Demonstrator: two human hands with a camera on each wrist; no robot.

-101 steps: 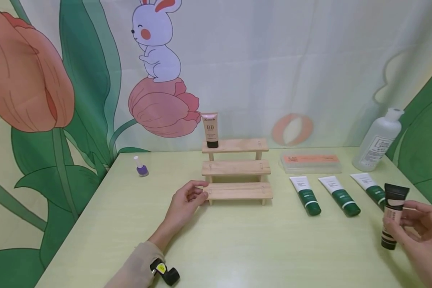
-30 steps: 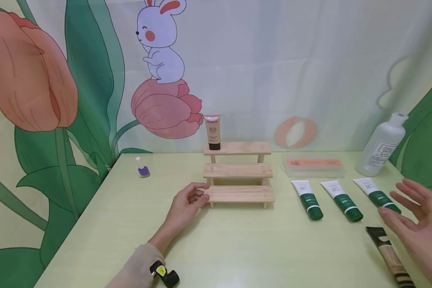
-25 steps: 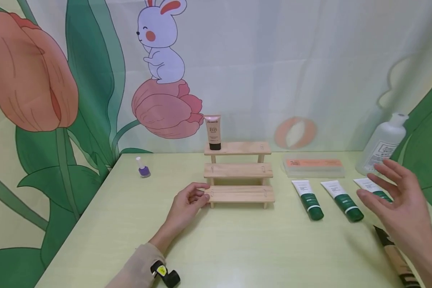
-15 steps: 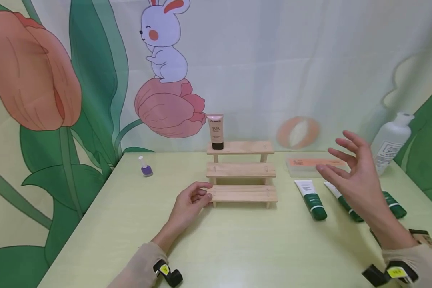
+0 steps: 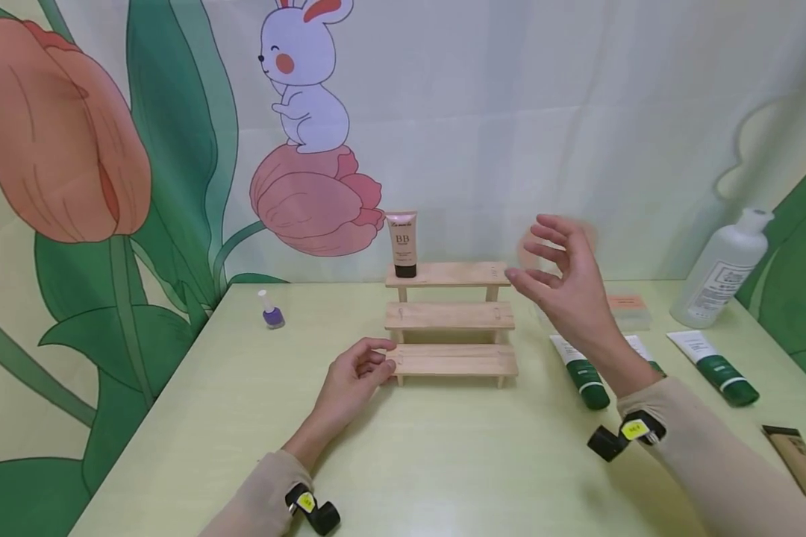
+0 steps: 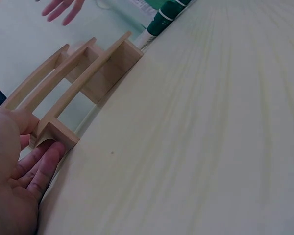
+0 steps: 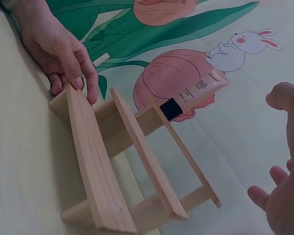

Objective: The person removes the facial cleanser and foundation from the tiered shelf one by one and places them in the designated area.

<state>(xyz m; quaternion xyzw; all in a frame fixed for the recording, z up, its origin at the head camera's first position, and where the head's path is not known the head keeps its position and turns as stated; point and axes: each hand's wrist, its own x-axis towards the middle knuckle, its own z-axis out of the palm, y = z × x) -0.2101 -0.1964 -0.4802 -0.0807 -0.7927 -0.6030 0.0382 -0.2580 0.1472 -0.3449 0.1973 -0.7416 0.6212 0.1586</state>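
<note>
A three-step wooden display stand (image 5: 451,359) sits mid-table. My left hand (image 5: 356,379) pinches the left end of its lowest step, thumb above and fingers curled beneath in the left wrist view. On the top step's left end a BB cream tube (image 5: 404,245) stands upright on its black cap. Empty, with fingers apart and loosely bent, my right hand (image 5: 571,287) hangs in the air just right of the top step. That hand also shows at the right edge of the right wrist view. At the far right lies a beige tube with a black end (image 5: 801,466), partly cut off by the frame.
Several green-and-white tubes (image 5: 714,368) lie right of the stand, some partly behind my right arm. Behind them are a clear flat case with an orange label (image 5: 630,306) and a white bottle (image 5: 722,268). A purple nail polish bottle (image 5: 272,313) stands at the left.
The right hand has put the beige tube down at the right, let go, then moved left and up toward the stand's top step. The left hand keeps its hold on the stand.
</note>
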